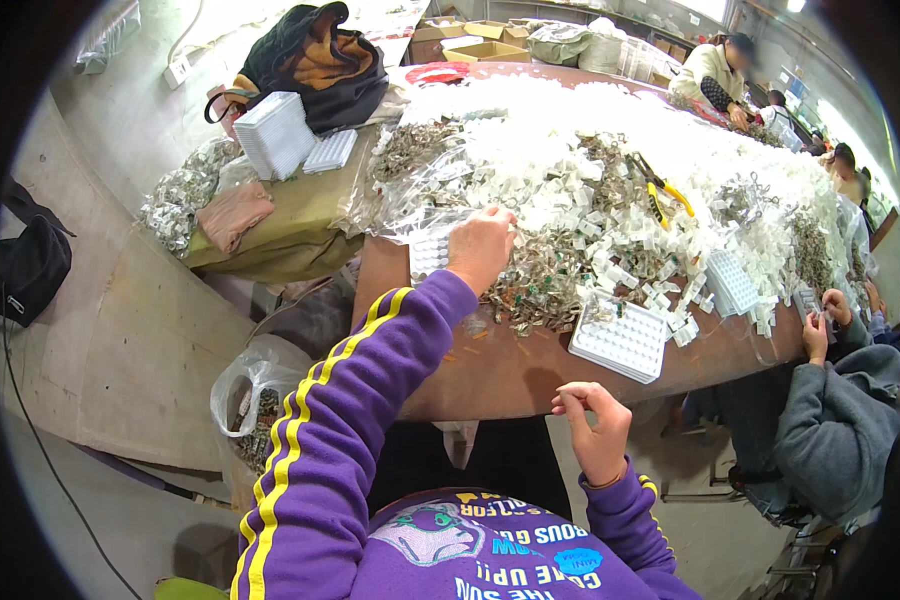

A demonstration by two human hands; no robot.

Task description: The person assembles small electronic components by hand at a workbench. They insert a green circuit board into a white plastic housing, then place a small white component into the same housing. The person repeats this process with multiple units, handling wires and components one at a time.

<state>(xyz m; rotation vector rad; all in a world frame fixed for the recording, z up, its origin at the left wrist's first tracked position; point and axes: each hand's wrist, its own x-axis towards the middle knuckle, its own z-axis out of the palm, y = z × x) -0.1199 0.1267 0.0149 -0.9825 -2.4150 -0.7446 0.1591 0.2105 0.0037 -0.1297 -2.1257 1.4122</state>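
Observation:
My left hand [482, 250] reaches onto the heap, at the edge of a clear plastic bag [410, 215] and over a white tray with round cells [428, 255]. Its fingers are curled together, and what lies under them is hidden. Close by are small brownish metal parts [535, 285]. My right hand [598, 432] is held in front of the table's near edge, thumb and forefinger pinched; anything between them is too small to make out. Just beyond it, a stack of white celled trays [620, 338] bears a few loose clear pieces.
Small clear plastic pieces [540, 155] are heaped across the brown table [470, 375]. Yellow-handled pliers [660, 195] lie on them. At left are stacked white trays [275, 135] and a dark jacket [320, 65]; a plastic bag [260, 390] hangs below. A co-worker [840, 410] sits at right.

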